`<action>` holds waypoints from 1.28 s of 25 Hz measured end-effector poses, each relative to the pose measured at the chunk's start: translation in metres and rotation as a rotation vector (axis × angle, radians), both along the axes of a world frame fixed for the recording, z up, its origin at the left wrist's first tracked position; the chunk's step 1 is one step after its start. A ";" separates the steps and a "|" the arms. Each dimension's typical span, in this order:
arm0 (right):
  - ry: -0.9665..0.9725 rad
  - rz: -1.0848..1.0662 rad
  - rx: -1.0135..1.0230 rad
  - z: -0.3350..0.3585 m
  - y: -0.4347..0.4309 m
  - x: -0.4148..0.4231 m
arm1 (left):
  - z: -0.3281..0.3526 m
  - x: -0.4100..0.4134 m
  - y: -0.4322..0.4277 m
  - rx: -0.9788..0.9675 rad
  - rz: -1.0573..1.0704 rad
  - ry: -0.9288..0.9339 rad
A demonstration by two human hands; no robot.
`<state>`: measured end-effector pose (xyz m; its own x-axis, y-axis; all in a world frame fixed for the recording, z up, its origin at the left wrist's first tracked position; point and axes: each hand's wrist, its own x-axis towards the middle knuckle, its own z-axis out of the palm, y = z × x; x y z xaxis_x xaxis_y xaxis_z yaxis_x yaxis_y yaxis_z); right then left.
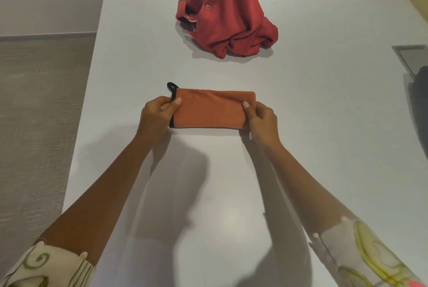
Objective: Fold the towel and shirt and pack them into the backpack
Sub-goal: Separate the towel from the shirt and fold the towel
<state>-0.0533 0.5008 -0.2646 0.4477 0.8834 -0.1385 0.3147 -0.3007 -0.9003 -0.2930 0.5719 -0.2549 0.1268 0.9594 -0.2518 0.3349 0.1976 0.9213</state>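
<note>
Two fabric items on one smooth, matte white rectangular worktop.

Item 1: orange terry-cloth towel, folded into a flat oblong and edged in black piping. A small black hanging loop sits at its 10 o'clock corner. It lies at the worktop's centre. The left grip is a bare hand with thumb on top and fingers curled, pinching the towel's 9 o'clock short end. The right grip pinches the 3 o'clock end the same way.

Item 2: red knit polo shirt with white-tipped collar and buttoned placket. It is crumpled into an upright, cone-shaped heap at 12 o'clock from the towel, well apart from it.

Sundries: cream printed sleeves on both forearms. A dark shape at the worktop's 3 o'clock edge is cut off and cannot be identified.
</note>
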 end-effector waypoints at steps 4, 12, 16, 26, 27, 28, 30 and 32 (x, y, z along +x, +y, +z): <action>-0.233 -0.092 -0.118 -0.003 0.016 -0.010 | -0.011 0.021 0.003 0.179 0.143 0.367; -0.510 -0.242 -0.182 -0.003 0.035 -0.025 | -0.020 0.042 0.006 0.528 0.129 0.909; -0.765 -0.183 0.008 -0.004 0.035 -0.035 | -0.019 0.046 0.008 0.818 0.008 0.991; -0.955 0.277 -0.102 -0.024 0.043 -0.046 | -0.030 0.061 0.017 0.665 -0.496 0.999; -0.956 0.296 -0.104 -0.024 0.043 -0.043 | -0.030 0.060 0.017 0.680 -0.489 0.985; -0.948 0.313 -0.108 -0.025 0.043 -0.040 | -0.029 0.059 0.018 0.690 -0.495 0.975; -0.905 0.325 -0.119 -0.025 0.042 -0.033 | -0.028 0.056 0.021 0.673 -0.543 0.972; -0.851 0.318 -0.126 -0.026 0.042 -0.027 | -0.027 0.052 0.023 0.656 -0.568 0.978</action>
<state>-0.0806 0.5426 -0.2908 0.1814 0.9831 0.0231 0.9413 -0.1668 -0.2934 -0.2406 0.5946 -0.2820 0.5838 0.8116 0.0214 0.8043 -0.5817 0.1213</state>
